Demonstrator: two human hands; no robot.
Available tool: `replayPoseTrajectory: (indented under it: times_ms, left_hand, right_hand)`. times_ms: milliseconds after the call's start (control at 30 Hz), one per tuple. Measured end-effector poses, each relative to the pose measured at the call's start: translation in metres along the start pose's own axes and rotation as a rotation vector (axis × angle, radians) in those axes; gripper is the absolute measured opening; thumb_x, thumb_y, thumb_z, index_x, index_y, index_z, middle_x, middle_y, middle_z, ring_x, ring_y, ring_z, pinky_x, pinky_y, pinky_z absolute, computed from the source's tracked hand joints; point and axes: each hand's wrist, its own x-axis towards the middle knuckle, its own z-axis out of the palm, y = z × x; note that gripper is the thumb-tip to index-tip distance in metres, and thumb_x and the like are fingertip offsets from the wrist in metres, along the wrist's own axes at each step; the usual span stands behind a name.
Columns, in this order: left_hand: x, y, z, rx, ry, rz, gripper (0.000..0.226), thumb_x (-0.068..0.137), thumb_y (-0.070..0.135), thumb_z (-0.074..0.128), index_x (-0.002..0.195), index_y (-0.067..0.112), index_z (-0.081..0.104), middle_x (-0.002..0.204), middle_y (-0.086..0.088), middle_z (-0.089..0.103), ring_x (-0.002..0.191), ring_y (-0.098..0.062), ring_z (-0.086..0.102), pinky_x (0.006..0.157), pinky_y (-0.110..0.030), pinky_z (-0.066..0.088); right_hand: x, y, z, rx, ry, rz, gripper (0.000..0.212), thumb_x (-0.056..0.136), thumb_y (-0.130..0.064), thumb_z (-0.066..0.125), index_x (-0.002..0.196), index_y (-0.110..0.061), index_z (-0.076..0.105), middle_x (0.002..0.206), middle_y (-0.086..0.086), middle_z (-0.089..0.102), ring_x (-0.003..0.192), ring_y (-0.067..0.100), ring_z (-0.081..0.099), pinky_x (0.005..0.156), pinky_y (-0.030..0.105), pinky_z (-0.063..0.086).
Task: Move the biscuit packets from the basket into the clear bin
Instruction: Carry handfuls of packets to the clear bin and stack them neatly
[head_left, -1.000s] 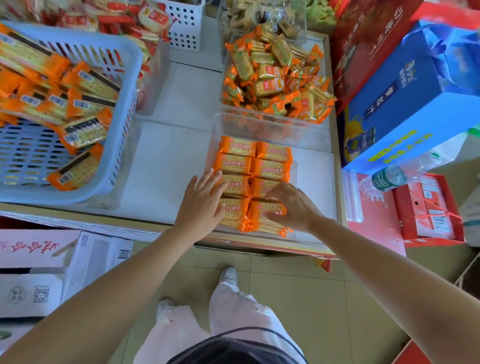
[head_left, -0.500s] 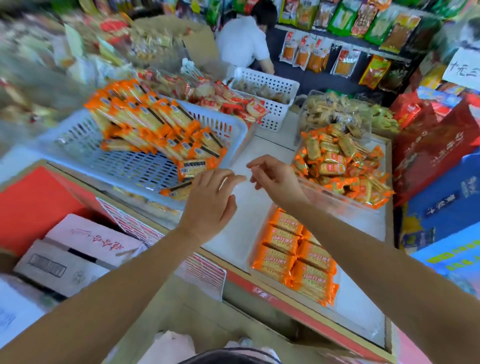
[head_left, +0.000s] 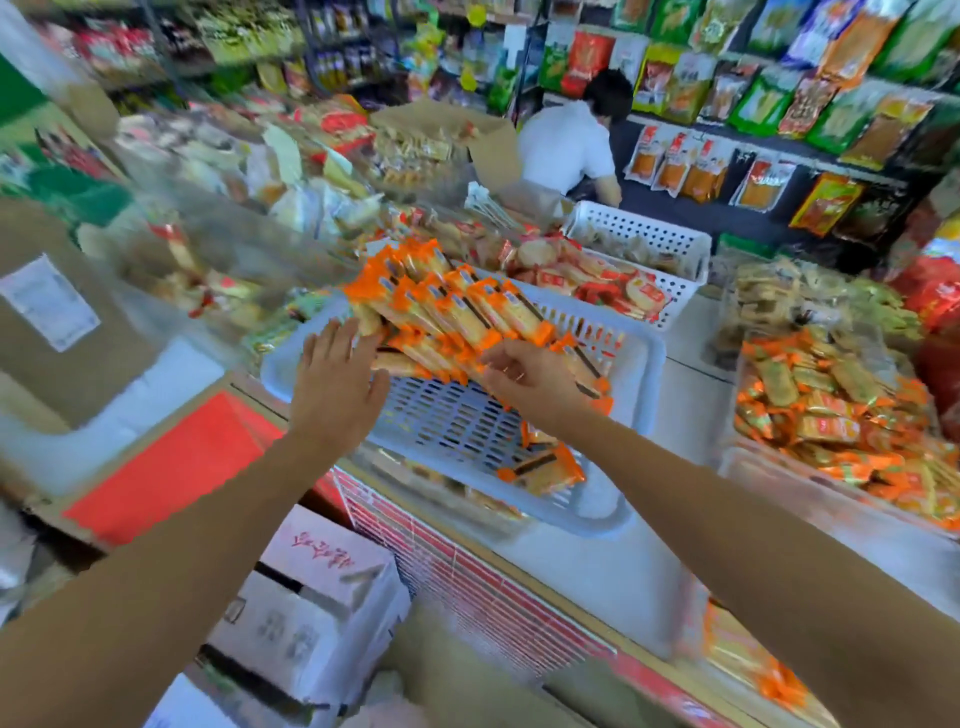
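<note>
Orange biscuit packets (head_left: 457, 312) heaped in the blue basket (head_left: 644, 384) lie just past both fingertips, long axes slanting across. The left hand (head_left: 337, 384) touches them straight-fingered. The right hand (head_left: 524, 379) is curled; grasp unclear.

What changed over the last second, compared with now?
Both hands left the stacked packets and swung left to the blue basket: the left hand is open at the packet pile, the right hand curls at its near edge, grip unclear. Nothing lifted yet; the stacked packets and basket stayed put.
</note>
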Motion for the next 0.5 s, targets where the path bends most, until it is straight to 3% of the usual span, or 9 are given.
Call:
replayPoseTrajectory:
  times_ms: [100, 200, 267, 400, 500]
  left_hand:
    - [0.025, -0.042, -0.002, 0.015, -0.043, 0.023, 0.061, 0.088, 0.044, 0.027, 0.130, 0.009, 0.055, 0.145, -0.022, 0.043, 0.138, -0.041, 0.033, 0.112, -0.056, 0.025]
    - [0.047, -0.071, 0.001, 0.034, -0.115, 0.047, 0.055, 0.099, 0.040, 0.033, 0.146, 0.013, 0.035, 0.158, -0.016, 0.020, 0.148, -0.031, 0.010, 0.119, -0.048, 0.010]
    - [0.060, -0.083, 0.002, 0.018, -0.169, 0.076, 0.064, 0.095, 0.046, 0.022, 0.151, 0.015, 0.024, 0.161, -0.012, 0.009, 0.149, -0.027, 0.002, 0.120, -0.044, 0.007]
    - [0.082, -0.095, 0.007, -0.033, -0.217, 0.127, 0.060, 0.102, 0.041, 0.026, 0.153, 0.013, 0.011, 0.161, -0.009, -0.002, 0.149, -0.023, -0.005, 0.121, -0.040, 0.003]
    - [0.097, -0.097, 0.010, -0.068, -0.252, 0.121, 0.065, 0.103, 0.038, 0.028, 0.153, 0.009, 0.001, 0.161, -0.007, -0.007, 0.149, -0.019, -0.007, 0.120, -0.034, 0.002]
  right_hand:
    - [0.036, -0.011, 0.023, -0.045, -0.009, 0.082, 0.016, 0.098, -0.023, 0.054, 0.111, -0.019, 0.063, 0.089, -0.015, 0.056, 0.075, -0.001, 0.054, 0.059, 0.011, 0.041]
    - [0.064, -0.019, 0.038, -0.040, 0.036, 0.154, 0.017, 0.097, -0.019, 0.054, 0.111, -0.018, 0.063, 0.091, -0.012, 0.058, 0.081, 0.008, 0.058, 0.066, 0.024, 0.049]
    - [0.080, -0.021, 0.045, -0.083, 0.055, 0.191, 0.019, 0.096, -0.019, 0.055, 0.114, -0.018, 0.062, 0.099, -0.003, 0.061, 0.088, 0.013, 0.059, 0.072, 0.032, 0.053]
    - [0.110, -0.012, 0.052, -0.204, 0.150, 0.192, 0.026, 0.094, -0.022, 0.059, 0.120, -0.020, 0.058, 0.118, 0.002, 0.053, 0.092, 0.015, 0.057, 0.074, 0.033, 0.052]
    - [0.129, 0.000, 0.053, -0.326, 0.162, 0.257, 0.042, 0.091, -0.025, 0.062, 0.130, -0.017, 0.049, 0.136, 0.008, 0.042, 0.111, 0.025, 0.052, 0.082, 0.036, 0.049]
